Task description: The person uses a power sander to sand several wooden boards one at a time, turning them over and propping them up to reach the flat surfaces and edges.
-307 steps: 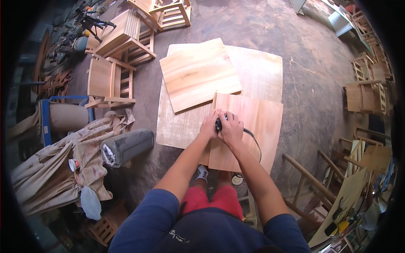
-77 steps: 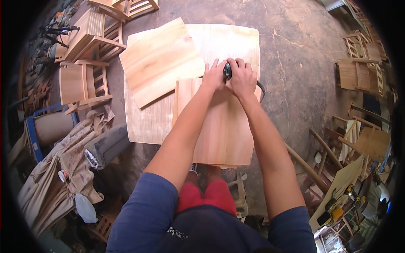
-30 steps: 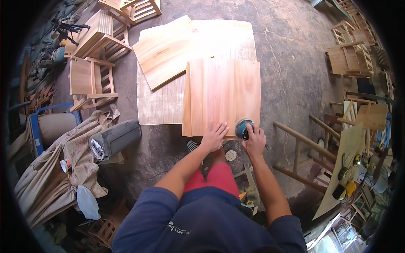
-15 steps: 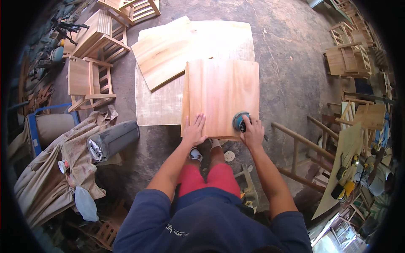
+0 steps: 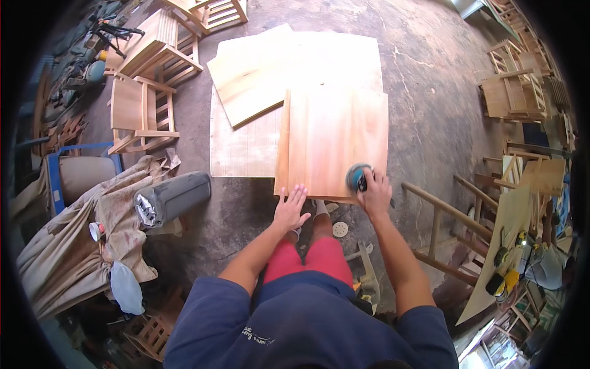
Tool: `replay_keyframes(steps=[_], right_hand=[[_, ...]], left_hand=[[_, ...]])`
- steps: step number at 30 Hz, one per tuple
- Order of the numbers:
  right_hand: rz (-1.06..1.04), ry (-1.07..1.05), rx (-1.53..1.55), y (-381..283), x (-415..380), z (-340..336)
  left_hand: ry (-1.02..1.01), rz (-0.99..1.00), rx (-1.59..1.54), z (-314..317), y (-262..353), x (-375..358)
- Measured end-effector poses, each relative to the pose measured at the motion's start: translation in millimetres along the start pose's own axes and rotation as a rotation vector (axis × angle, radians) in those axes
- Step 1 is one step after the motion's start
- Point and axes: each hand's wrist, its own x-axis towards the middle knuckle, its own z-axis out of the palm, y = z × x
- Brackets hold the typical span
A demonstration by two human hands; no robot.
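My right hand (image 5: 375, 194) is wrapped round a teal and black sander (image 5: 357, 177), which rests on the near right part of a wooden panel (image 5: 335, 135). My left hand (image 5: 291, 210) is open, its fingers stretched out over the near left edge of that panel. Along the panel's left side, the edge of another board (image 5: 282, 150) shows beneath it. Farther back a second wooden panel (image 5: 249, 86) lies at an angle. Both panels lie on a large pale board (image 5: 236, 154), and strong light washes out their far parts.
To the left stand a wooden chair (image 5: 132, 114), a grey bin-like container (image 5: 175, 198) and a draped cloth (image 5: 74, 246). On the right are a wooden frame (image 5: 448, 212) and a thin sheet (image 5: 495, 258) with yellow tools. A perforated disc (image 5: 340, 229) lies by my feet.
My left hand has slid back from the panel's top to its near edge. The sander stays near the right corner in my right hand. The whole view has shifted slightly.
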Motion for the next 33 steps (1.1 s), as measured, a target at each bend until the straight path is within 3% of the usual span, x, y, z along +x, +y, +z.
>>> replay_keyframes(steps=[5, 12, 13, 18, 25, 33], right_hand=[[-0.223, -0.003, 0.011, -40.0, -33.7, 18.9], [-0.373, -0.029, 0.063, -114.5, 15.6, 31.8], [-0.382, -0.020, 0.070, -120.6, 27.9, 31.4], [-0.331, 0.028, 0.066, -134.6, 116.4, 30.1], [-0.226, 0.051, 0.032, -148.3, 269.0, 42.6], [-0.139, 0.089, 0.008, -144.9, 367.1, 45.6]], left_hand=[[0.073, 0.050, -0.016, 1.4, -12.9, 5.3], [0.119, -0.374, -0.125, -29.7, -53.1, 62.3], [0.134, -0.356, -0.145, -29.8, -55.5, 63.4], [0.130, -0.138, -0.104, -22.6, -36.6, 51.6], [-0.017, -0.272, -0.115, -42.4, 3.9, 65.8], [-0.038, -0.225, -0.084, -51.3, -15.2, 83.3]])
